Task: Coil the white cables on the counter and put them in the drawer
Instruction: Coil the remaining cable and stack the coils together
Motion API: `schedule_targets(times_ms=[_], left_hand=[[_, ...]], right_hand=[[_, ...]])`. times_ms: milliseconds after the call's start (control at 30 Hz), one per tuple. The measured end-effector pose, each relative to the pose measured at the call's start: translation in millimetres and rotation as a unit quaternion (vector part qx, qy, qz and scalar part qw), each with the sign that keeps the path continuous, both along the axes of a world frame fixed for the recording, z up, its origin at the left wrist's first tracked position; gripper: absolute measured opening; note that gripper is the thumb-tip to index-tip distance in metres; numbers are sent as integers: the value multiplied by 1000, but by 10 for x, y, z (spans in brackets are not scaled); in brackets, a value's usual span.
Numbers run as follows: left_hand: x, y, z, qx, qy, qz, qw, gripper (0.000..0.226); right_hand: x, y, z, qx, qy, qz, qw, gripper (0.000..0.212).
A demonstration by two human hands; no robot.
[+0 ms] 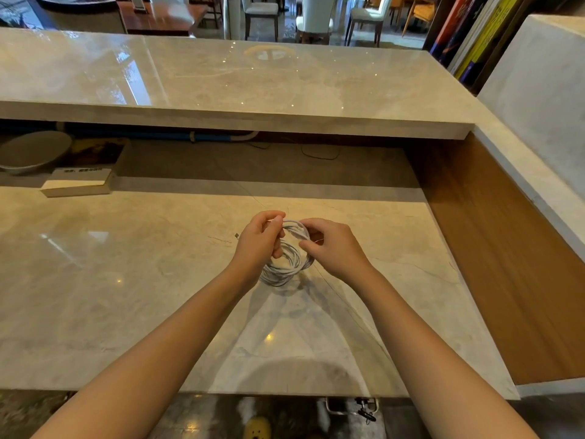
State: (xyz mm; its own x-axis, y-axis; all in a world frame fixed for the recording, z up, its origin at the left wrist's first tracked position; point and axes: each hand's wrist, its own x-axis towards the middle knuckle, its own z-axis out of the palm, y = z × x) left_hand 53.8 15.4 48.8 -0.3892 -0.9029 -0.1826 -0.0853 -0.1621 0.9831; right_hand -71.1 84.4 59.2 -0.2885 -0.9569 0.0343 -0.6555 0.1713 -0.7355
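A white cable (286,267) wound into a round coil of several loops hangs between my hands just above the marble counter (126,280). My left hand (261,240) grips the coil's left side, thumb and fingers curled over its top. My right hand (332,245) pinches the coil's upper right part. Part of the coil is hidden behind my fingers. No drawer is in view.
A white box (77,182) and a grey bowl (31,152) sit at the counter's back left, under a raised marble shelf (253,87). A wooden side panel (512,264) bounds the right. A metal handle with keys (354,407) shows below the front edge.
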Motion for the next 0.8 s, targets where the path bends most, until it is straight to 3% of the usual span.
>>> schedule_targets(times_ms=[133,267,367,533,633,800], left_hand=[[11,-10,-24,-9,-3,-15,1000,22],[103,-110,-139,-70,-132,-22,989,23],[188,-150,-291,-105,-211,-5,972,18],[280,-182,-563,-94,-260,53,960,8],[268,-216,-687,-70,-265,66,959,16],[207,-316,-807,-33,-305,83,948,49]], right_hand=[[11,-66,-67,-8,-45,-82,996,28],[3,-143,-230,16,-82,-147,986,28],[81,-219,-388,33,-75,-161,984,27],[257,-356,-702,61,-20,-160,985,23],[303,-402,-900,73,11,-176,982,27],[326,-415,-1074,53,7,-167,985,32]])
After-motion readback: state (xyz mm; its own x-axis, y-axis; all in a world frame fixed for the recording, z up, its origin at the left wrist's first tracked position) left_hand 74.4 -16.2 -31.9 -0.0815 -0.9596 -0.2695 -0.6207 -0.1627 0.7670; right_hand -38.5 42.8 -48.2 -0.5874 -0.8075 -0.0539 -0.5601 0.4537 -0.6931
